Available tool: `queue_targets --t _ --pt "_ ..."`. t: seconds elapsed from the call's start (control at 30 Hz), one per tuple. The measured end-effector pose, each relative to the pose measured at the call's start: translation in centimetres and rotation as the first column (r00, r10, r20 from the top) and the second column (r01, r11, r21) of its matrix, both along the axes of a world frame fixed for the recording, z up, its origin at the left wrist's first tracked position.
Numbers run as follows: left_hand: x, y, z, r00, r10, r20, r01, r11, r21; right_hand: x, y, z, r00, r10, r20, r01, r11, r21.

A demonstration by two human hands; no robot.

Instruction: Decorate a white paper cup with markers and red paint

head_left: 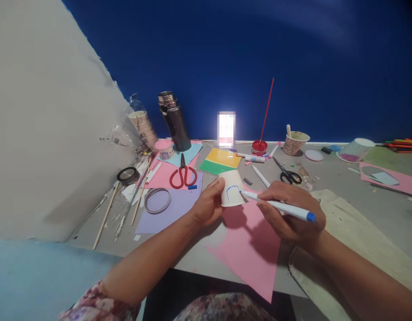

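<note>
A white paper cup [232,196] is held upside down, its wide rim at the bottom, by my left hand [209,205], whose fingers close round its left side. On the cup's side runs a curved blue line shaped like an arch. My right hand [293,214] grips a white felt-tip pen [282,207] with a blue end, its tip touching the cup at the right end of the line. Beneath both hands lies a pink paper sheet [249,249] on the grey table. A small blue pen cap [192,187] rests left of the cup.
Red-handled scissors [183,174], a tape ring [158,200] and a dark flask [175,120] stand or lie to the left. Black scissors [288,174], several markers and a patterned cup [295,142] are behind my right hand. A pale cloth [353,240] covers the right front.
</note>
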State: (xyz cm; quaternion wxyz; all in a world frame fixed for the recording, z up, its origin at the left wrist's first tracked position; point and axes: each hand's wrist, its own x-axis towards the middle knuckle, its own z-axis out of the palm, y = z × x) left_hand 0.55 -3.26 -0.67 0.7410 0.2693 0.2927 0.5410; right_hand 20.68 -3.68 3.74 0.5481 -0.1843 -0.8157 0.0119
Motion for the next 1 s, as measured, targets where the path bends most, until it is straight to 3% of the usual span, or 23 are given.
queue_targets --t 0.37,0.67,1.0 --pt "-0.07 0.13 -0.14 1.000 -0.015 0.001 0.015 1.000 -0.003 -0.07 0.03 -0.14 1.000 0.014 -0.016 -0.014 1.000 -0.001" --pt "-0.25 0.19 -0.17 1.000 -0.007 -0.024 0.006 0.999 -0.041 -0.07 -0.02 -0.08 0.993 0.110 -0.039 -0.112 0.993 -0.035" --pt "-0.08 0.16 0.14 1.000 0.010 -0.023 -0.011 0.999 -0.047 0.00 -0.14 -0.06 0.997 0.068 -0.019 -0.069 0.997 -0.038"
